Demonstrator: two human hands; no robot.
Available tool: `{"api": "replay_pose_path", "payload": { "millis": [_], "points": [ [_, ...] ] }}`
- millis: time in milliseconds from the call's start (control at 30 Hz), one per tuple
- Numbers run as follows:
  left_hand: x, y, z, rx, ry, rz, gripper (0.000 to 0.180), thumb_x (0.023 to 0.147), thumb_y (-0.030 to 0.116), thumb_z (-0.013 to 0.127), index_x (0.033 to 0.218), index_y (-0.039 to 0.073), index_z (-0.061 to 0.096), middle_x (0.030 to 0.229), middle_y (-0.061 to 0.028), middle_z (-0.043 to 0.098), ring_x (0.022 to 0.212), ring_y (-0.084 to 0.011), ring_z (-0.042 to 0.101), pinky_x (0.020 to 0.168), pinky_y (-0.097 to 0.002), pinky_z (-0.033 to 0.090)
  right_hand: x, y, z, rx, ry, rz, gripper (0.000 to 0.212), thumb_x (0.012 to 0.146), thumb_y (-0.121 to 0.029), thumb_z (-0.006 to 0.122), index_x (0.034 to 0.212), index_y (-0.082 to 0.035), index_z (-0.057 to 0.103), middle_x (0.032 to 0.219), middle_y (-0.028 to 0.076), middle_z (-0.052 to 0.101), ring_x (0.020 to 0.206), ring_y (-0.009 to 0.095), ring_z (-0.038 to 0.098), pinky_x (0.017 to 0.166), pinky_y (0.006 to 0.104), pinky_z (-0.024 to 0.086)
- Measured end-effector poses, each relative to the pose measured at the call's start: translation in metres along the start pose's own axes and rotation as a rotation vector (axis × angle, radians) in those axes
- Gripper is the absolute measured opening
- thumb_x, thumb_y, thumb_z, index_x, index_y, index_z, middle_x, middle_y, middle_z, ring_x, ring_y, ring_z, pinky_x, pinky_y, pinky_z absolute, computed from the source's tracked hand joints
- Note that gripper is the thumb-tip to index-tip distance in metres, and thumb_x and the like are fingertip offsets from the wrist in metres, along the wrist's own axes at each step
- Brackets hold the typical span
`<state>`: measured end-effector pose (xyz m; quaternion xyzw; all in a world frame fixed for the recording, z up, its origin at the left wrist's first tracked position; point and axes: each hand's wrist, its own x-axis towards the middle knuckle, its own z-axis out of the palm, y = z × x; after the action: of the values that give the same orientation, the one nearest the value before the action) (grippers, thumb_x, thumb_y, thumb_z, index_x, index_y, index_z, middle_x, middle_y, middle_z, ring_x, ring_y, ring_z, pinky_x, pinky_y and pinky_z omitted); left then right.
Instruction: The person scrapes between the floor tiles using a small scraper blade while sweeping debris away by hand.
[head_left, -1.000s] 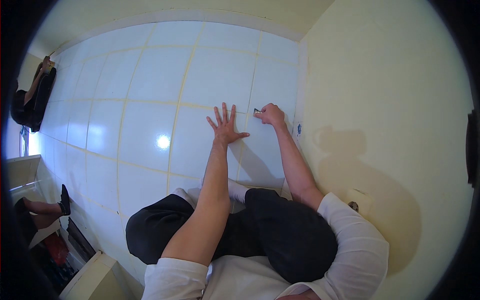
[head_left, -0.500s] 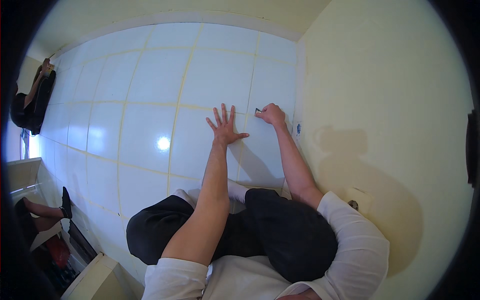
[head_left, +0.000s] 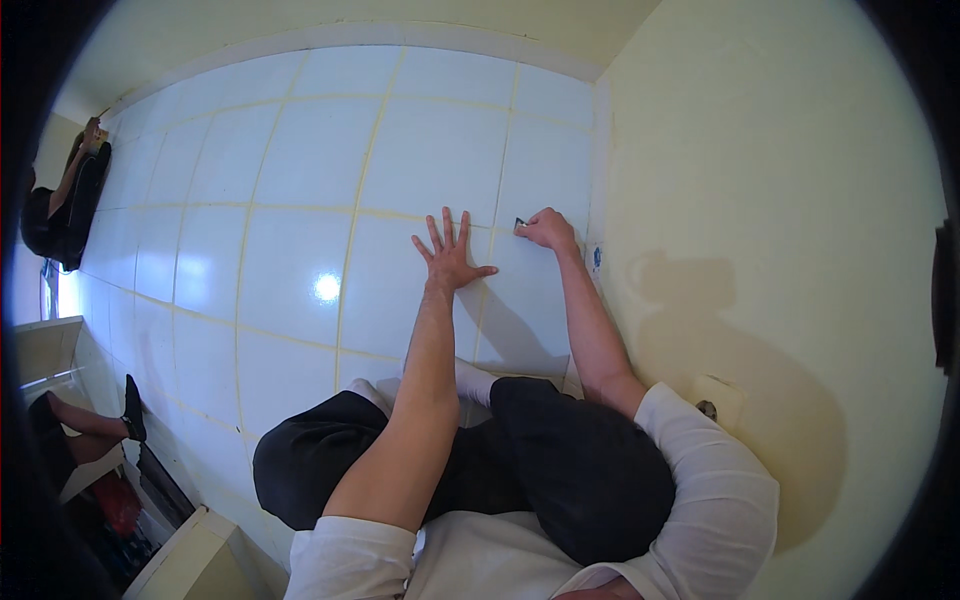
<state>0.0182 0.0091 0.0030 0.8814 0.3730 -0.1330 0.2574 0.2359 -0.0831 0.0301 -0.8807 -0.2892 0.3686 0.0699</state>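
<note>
My left hand lies flat on the white floor tiles with its fingers spread, just below a yellowish grout line. To its right, my right hand is closed in a pinch close to the floor. Between its fingers sticks out a small flat piece with a dark, shiny edge, which looks like a thin blade. Most of that piece is hidden by the fingers, and whether its edge touches the tile I cannot tell. My legs are folded under me, in dark trousers.
A cream wall rises close on my right, with a small blue mark low beside the floor. Another person sits at the far left. Another leg and a pale cabinet are at the lower left.
My right hand has shifted slightly to the right with the small flat piece in its pinch. My left hand has stayed in place.
</note>
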Motion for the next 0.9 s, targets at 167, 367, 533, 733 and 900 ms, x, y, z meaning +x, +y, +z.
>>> {"api": "replay_pose_path", "payload": {
  "millis": [167,367,533,733,900],
  "points": [
    [-0.005,0.002,-0.002,0.01,-0.021,0.006,0.139,0.059,0.084,0.07,0.16,0.023,-0.004,0.164,-0.0156,-0.018,0.147,-0.0447,-0.022,0.108,-0.074,-0.012,0.009,0.024,-0.002,0.074,0.095,0.026,0.042,0.073,-0.05,0.076,0.086,-0.01,0.078,0.085,0.011,0.074,0.083,0.028,0.071,0.075,0.0402,0.054],
    [-0.019,0.032,0.032,0.001,0.18,0.092,0.106,0.09,0.059,0.058,0.156,-0.002,0.003,0.165,-0.0186,-0.004,0.151,-0.043,-0.008,0.121,-0.0578,0.001,0.014,0.033,0.024,0.3,0.266,0.045,0.046,0.077,-0.052,0.072,0.086,-0.007,0.075,0.083,0.017,0.072,0.081,0.032,0.07,0.074,0.0425,0.052],
    [-0.039,0.076,0.07,-0.007,-0.137,0.739,0.083,0.096,0.052,0.051,0.157,0.006,0.019,0.165,-0.0095,0.016,0.152,-0.0336,0.008,0.122,-0.0553,0.005,0.01,0.037,0.042,0.372,0.416,0.061,0.046,0.083,-0.051,0.065,0.087,-0.006,0.074,0.082,0.019,0.072,0.081,0.037,0.069,0.072,0.0464,0.051],
    [-0.025,0.05,0.069,0.078,-0.049,0.743,0.072,0.099,0.05,0.048,0.158,0.017,0.023,0.165,-0.0007,0.019,0.152,-0.0252,0.013,0.123,-0.0523,0.008,0.007,0.035,0.04,0.331,0.523,0.074,0.045,0.086,-0.049,0.061,0.085,-0.005,0.073,0.081,0.019,0.071,0.082,0.039,0.069,0.071,0.0483,0.051],
    [-0.012,0.015,0.038,-0.197,0.416,-0.347,0.074,0.1,0.037,0.046,0.158,0.006,0.014,0.166,-0.0085,0.01,0.153,-0.0318,0.007,0.122,-0.0555,0.003,-0.001,0.024,0.043,0.352,0.555,0.085,0.044,0.087,-0.048,0.061,0.084,-0.005,0.072,0.079,0.018,0.07,0.079,0.038,0.068,0.069,0.0479,0.05]
  ]
}}
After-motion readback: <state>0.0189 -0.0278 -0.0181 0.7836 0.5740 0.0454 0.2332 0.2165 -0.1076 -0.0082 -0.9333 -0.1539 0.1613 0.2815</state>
